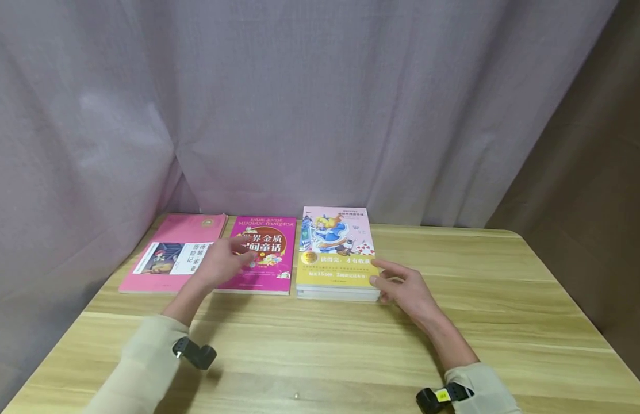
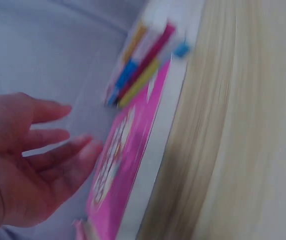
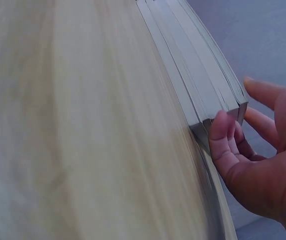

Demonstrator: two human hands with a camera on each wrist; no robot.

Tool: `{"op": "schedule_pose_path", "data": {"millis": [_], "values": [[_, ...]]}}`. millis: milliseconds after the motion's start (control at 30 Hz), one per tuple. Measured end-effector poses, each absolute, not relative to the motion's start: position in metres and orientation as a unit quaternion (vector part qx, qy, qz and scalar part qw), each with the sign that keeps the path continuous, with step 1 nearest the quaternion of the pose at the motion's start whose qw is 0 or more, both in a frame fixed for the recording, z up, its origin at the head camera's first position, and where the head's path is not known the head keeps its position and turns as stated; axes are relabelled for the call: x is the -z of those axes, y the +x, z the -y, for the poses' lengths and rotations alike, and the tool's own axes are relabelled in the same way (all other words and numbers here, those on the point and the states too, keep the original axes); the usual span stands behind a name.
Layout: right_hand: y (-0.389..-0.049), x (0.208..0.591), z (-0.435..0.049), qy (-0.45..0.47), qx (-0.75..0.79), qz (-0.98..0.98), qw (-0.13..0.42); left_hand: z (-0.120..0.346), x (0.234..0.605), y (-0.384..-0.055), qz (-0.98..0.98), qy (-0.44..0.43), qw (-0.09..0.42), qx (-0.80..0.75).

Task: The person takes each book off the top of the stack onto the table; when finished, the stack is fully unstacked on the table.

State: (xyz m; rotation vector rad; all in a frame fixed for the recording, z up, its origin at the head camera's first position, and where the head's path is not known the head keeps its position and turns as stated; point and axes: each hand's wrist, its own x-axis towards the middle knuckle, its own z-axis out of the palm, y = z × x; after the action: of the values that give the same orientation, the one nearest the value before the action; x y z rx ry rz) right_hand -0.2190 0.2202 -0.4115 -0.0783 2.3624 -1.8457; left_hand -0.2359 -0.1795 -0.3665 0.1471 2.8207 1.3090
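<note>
Near the counter's (image 1: 309, 351) far edge, a stack (image 1: 335, 253) is formed; magenta book (image 1: 265, 261) and pink book (image 1: 169, 259) lie unstacked. Left hand (image 1: 223, 264) hovers, grip apart; right hand (image 1: 409, 290) touches the stack, grip unclamped.

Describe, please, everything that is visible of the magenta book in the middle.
The magenta book lies flat and closed on the wood-grained table, between a pink book and a stack of books. Its paper-looking cover shows a red oval with white characters, and flowers. The left hand hides part; whether it touches is unclear.
</note>
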Motion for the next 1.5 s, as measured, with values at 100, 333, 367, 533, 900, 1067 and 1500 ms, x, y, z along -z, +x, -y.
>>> {"op": "schedule_pose_path", "data": {"millis": [100,333,367,533,900,1067,1500], "values": [[-0.218,0.411,-0.218,-0.025,0.61,-0.79,0.06,0.163,0.369,-0.234,-0.862,0.061,0.074,-0.498],[-0.217,0.407,-0.212,-0.009,0.602,-0.796,0.058,0.135,0.385,-0.235,-0.822,0.076,0.138,-0.547],[-0.217,0.406,-0.212,-0.008,0.604,-0.794,0.061,0.133,0.388,-0.236,-0.818,0.079,0.141,-0.552],[-0.216,0.405,-0.216,-0.011,0.621,-0.781,0.069,0.126,0.398,-0.237,-0.791,0.089,0.159,-0.584],[-0.214,0.4,-0.233,-0.028,0.624,-0.767,0.151,0.115,0.403,-0.237,-0.779,0.088,0.16,-0.599],[-0.216,0.404,-0.227,-0.025,0.634,-0.762,0.131,0.115,0.404,-0.236,-0.777,0.089,0.158,-0.603],[-0.216,0.401,-0.232,-0.027,0.622,-0.77,0.138,0.117,0.407,-0.238,-0.779,0.104,0.159,-0.597]]}}
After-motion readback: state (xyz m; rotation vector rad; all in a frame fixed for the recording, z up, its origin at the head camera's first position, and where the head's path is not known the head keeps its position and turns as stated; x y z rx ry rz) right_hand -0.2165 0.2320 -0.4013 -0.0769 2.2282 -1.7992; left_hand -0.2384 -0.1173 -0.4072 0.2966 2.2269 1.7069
